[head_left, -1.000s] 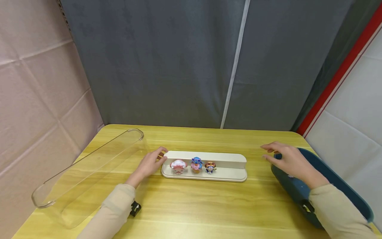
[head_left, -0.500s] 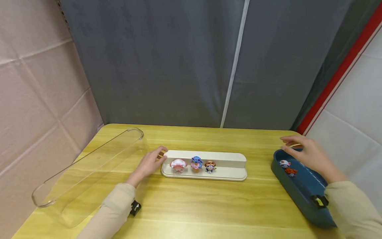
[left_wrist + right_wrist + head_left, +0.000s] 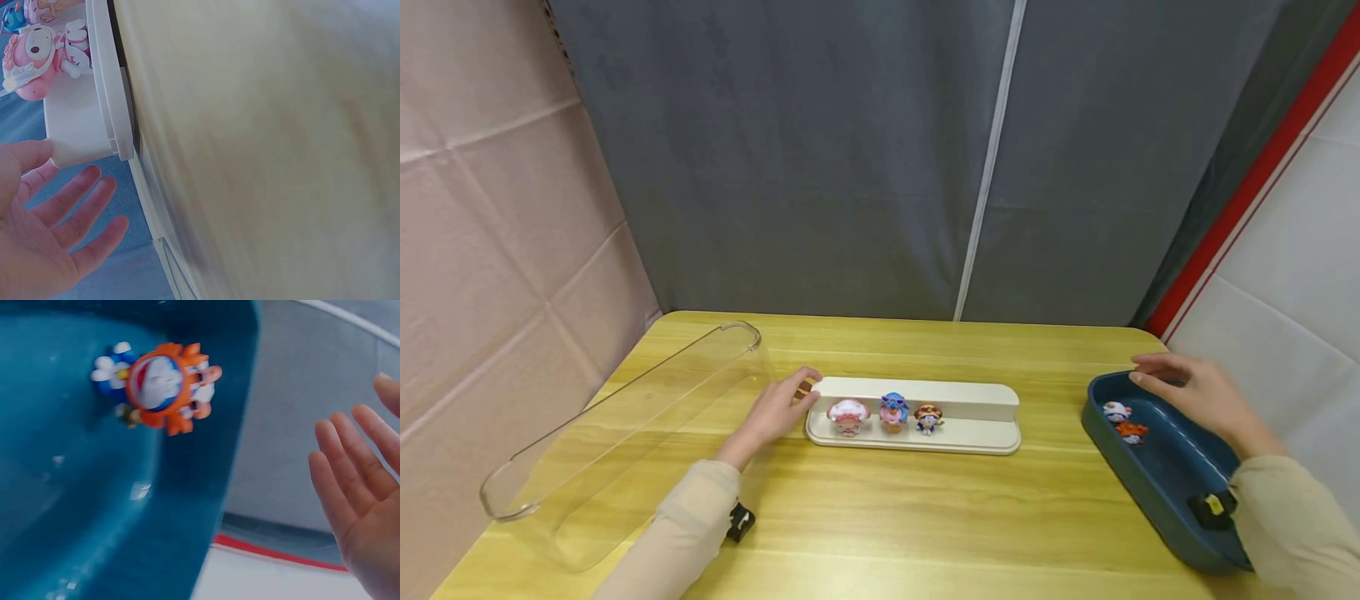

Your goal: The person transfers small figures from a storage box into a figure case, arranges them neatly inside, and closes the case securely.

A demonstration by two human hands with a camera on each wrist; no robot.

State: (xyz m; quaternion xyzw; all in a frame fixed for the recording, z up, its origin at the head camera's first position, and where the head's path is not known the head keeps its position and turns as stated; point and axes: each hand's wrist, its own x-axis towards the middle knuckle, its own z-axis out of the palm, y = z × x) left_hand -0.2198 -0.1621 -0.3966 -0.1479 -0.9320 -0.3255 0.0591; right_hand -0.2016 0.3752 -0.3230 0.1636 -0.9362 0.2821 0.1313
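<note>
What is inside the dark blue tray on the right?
Inside the dark blue tray lie two small figures, a white one and an orange one. The right hand and its sleeve cover the tray's far side, so anything there is hidden.

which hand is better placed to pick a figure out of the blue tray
Right. The right hand hovers open over the blue tray, close to the orange figure and white figure. The left hand rests at the white stand's far end, across the table.
</note>
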